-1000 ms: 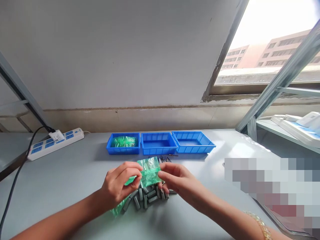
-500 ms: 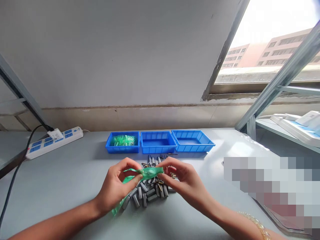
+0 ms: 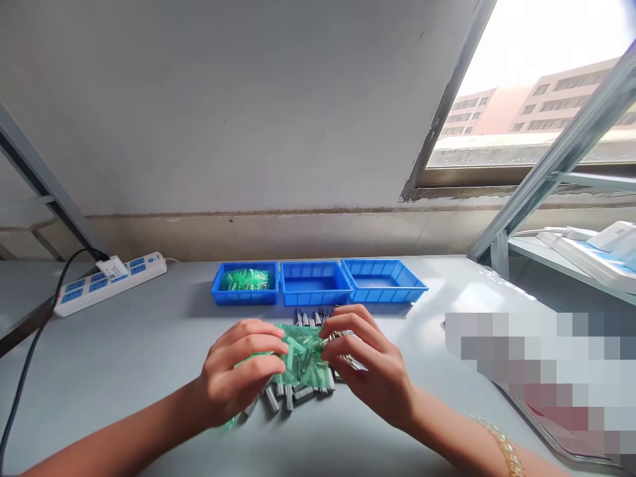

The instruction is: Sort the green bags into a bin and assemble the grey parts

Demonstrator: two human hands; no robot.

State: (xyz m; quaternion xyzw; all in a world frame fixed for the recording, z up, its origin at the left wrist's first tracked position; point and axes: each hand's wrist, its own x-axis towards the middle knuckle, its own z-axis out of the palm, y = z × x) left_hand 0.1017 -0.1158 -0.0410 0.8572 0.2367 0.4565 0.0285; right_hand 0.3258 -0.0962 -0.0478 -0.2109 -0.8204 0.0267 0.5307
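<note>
Holding a small green bag (image 3: 302, 354) between them, both hands work just above a pile of grey metal parts (image 3: 293, 391) on the bench (image 3: 124, 358). The left hand (image 3: 238, 374) has its fingers (image 3: 263, 344) curled and pinched on the bag's left edge, thumb underneath. The right hand (image 3: 370, 364) grips the bag's right edge with its fingers (image 3: 342, 328) bent and closed on the plastic. The bag is see-through, spread fairly flat between the two grips, and small pale pieces show inside it. More green plastic (image 3: 233, 417) peeks out below the left hand, near the pile; what it belongs to cannot be told.

The grey parts lie in a loose heap under and behind the bag, some reaching toward the trays. Three blue trays stand in a row at the back of the bench, touching side to side. The left tray (image 3: 218, 291) holds more green bags (image 3: 246, 279); the middle tray (image 3: 315, 295) and the right tray (image 3: 397, 291) show only blue floor from this angle.

A white power strip (image 3: 106, 281) lies to the far left with a black cable (image 3: 30, 358) running off toward the near edge. A gold bracelet (image 3: 499, 444) sits on the right wrist. A window (image 3: 536, 99) is at upper right, and a blurred patch covers part of the bench on the right.
</note>
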